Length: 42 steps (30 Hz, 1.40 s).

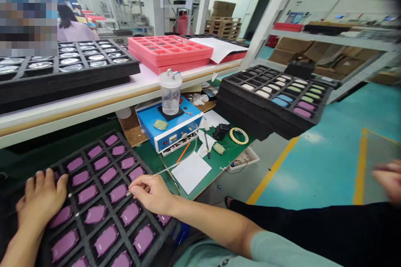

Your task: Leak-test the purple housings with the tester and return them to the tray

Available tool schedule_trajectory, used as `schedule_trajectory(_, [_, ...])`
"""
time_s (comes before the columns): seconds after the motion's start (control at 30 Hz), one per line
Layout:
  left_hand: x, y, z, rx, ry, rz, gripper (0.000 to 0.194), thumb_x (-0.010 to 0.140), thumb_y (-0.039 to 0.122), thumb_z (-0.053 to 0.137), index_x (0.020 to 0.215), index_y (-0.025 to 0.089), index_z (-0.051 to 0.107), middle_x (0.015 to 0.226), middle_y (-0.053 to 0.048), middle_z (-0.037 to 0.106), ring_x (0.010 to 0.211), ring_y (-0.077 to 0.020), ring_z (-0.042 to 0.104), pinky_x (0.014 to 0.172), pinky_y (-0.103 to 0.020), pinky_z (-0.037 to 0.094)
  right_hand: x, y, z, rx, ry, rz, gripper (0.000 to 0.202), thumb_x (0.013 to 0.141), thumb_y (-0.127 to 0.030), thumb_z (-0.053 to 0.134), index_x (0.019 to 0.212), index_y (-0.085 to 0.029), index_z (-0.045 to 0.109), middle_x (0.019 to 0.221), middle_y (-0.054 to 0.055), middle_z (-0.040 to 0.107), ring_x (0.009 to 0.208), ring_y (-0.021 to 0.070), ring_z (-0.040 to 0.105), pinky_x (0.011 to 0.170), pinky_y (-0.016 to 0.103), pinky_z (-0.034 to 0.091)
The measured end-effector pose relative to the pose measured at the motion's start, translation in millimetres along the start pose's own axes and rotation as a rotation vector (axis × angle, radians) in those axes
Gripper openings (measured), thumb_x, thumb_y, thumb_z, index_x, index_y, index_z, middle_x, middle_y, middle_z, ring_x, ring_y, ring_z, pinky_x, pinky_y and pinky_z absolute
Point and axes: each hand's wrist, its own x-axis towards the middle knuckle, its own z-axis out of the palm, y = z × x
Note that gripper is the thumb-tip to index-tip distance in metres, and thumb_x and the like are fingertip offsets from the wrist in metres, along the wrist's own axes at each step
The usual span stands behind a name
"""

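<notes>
A black foam tray (78, 202) fills the lower left, divided into cells that hold many purple, rounded rectangular plastic pieces (106, 240). Across its left side lies my left hand (44, 200), palm down with fingers spread. My right hand (153, 194) is closed over the tray's right side, pinching the end of a thin clear tube (166, 170). The tip at its fingers is close to a purple piece (119, 193); whether it touches cannot be seen. From the hand the tube runs toward the blue benchtop device (171, 127), which has a clear lidded canister (171, 94) on top.
White paper (191, 172), a yellow tape roll (238, 135) and a black pen (207, 144) lie on the green bench (148, 154). Stacked black trays (269, 100) stand right; a red foam tray (171, 52) sits on the shelf. Another person's hand (388, 179) shows at far right.
</notes>
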Motion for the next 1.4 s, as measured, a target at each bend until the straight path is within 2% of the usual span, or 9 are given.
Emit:
schedule_trajectory(0.1, [-1, 2, 2.6, -0.042, 0.070, -0.032, 0.088, 0.091, 0.061, -0.008, 0.159, 0.015, 0.026, 0.166, -0.014, 0.030, 0.155, -0.0294, 0.020, 0.118, -0.054, 0.029, -3, -1, 0, -0.020, -0.008, 0.000, 0.022, 0.089, -0.034, 0.059, 0.091, -0.017, 0.074, 0.074, 0.002, 0.072, 0.062, 0.0132, 0.067, 0.058, 0.020, 0.050])
schedule_trajectory(0.2, [-1, 1, 3.3, -0.026, 0.059, -0.031, 0.095, 0.090, 0.062, -0.009, 0.154, 0.008, 0.036, 0.164, -0.018, 0.032, 0.154, -0.0321, 0.022, 0.118, -0.055, 0.029, -4, -2, 0, -0.037, -0.005, 0.010, 0.023, 0.089, -0.035, 0.060, 0.090, -0.018, 0.074, 0.077, 0.002, 0.074, 0.065, 0.0136, 0.068, 0.059, 0.021, 0.050])
schedule_trajectory(0.3, [-1, -4, 5.7, -0.057, 0.078, -0.019, 0.091, 0.090, 0.062, -0.007, 0.158, 0.013, 0.030, 0.163, -0.017, 0.033, 0.154, -0.0335, 0.024, 0.118, -0.057, 0.028, -3, -3, 1, -0.027, -0.016, 0.029, 0.022, 0.088, -0.034, 0.060, 0.090, -0.018, 0.074, 0.073, 0.001, 0.072, 0.064, 0.0132, 0.068, 0.059, 0.020, 0.051])
schedule_trajectory(0.47, [-1, -6, 7.1, -0.116, 0.122, 0.045, 0.083, 0.090, 0.066, -0.002, 0.163, 0.029, 0.008, 0.164, -0.011, 0.033, 0.153, -0.0344, 0.025, 0.116, -0.059, 0.029, -1, -2, 2, -0.019, -0.008, 0.037, 0.020, 0.087, -0.032, 0.060, 0.089, -0.017, 0.074, 0.071, 0.001, 0.072, 0.063, 0.0135, 0.068, 0.059, 0.020, 0.052])
schedule_trajectory(0.63, [-1, -6, 6.0, -0.116, 0.103, 0.024, 0.089, 0.089, 0.065, -0.006, 0.161, 0.020, 0.022, 0.162, -0.018, 0.034, 0.153, -0.0357, 0.024, 0.118, -0.057, 0.027, -1, -2, 3, -0.026, -0.008, 0.033, 0.020, 0.087, -0.031, 0.061, 0.089, -0.017, 0.074, 0.074, 0.003, 0.073, 0.066, 0.0148, 0.070, 0.060, 0.021, 0.053])
schedule_trajectory(0.8, [5, -13, 14.3, -0.124, 0.079, -0.003, 0.082, 0.089, 0.068, -0.002, 0.161, 0.033, 0.016, 0.168, -0.009, 0.026, 0.156, -0.0318, 0.019, 0.118, -0.057, 0.025, -1, 0, 3, -0.028, -0.005, 0.024, 0.021, 0.087, -0.033, 0.061, 0.090, -0.016, 0.074, 0.071, 0.002, 0.072, 0.065, 0.0148, 0.071, 0.059, 0.021, 0.053])
schedule_trajectory(1.03, [-5, -12, 9.8, -0.059, 0.113, 0.029, 0.080, 0.099, 0.052, 0.003, 0.155, 0.009, 0.040, 0.165, -0.022, 0.028, 0.153, -0.0404, 0.023, 0.113, -0.065, 0.032, -3, 3, 7, -0.010, 0.027, 0.012, 0.026, 0.085, -0.042, 0.065, 0.086, -0.017, 0.073, 0.072, 0.002, 0.073, 0.064, 0.0141, 0.071, 0.060, 0.022, 0.055])
schedule_trajectory(1.2, [-9, -17, 8.0, -0.109, 0.050, 0.066, 0.071, 0.101, 0.046, 0.013, 0.154, 0.008, 0.042, 0.164, -0.022, 0.030, 0.153, -0.0422, 0.021, 0.112, -0.071, 0.029, -3, 1, 12, 0.007, 0.068, -0.016, 0.034, 0.084, -0.049, 0.065, 0.084, -0.016, 0.070, 0.075, 0.004, 0.073, 0.061, 0.0135, 0.069, 0.055, 0.022, 0.055])
schedule_trajectory(1.4, [-15, -27, 22.9, -0.197, 0.063, 0.065, 0.068, 0.101, 0.046, 0.019, 0.156, 0.012, 0.040, 0.166, -0.018, 0.025, 0.155, -0.0395, 0.017, 0.115, -0.068, 0.027, -9, 3, 19, -0.046, 0.088, -0.057, 0.037, 0.080, -0.052, 0.067, 0.082, -0.015, 0.068, 0.078, 0.006, 0.074, 0.059, 0.0130, 0.067, 0.051, 0.021, 0.053])
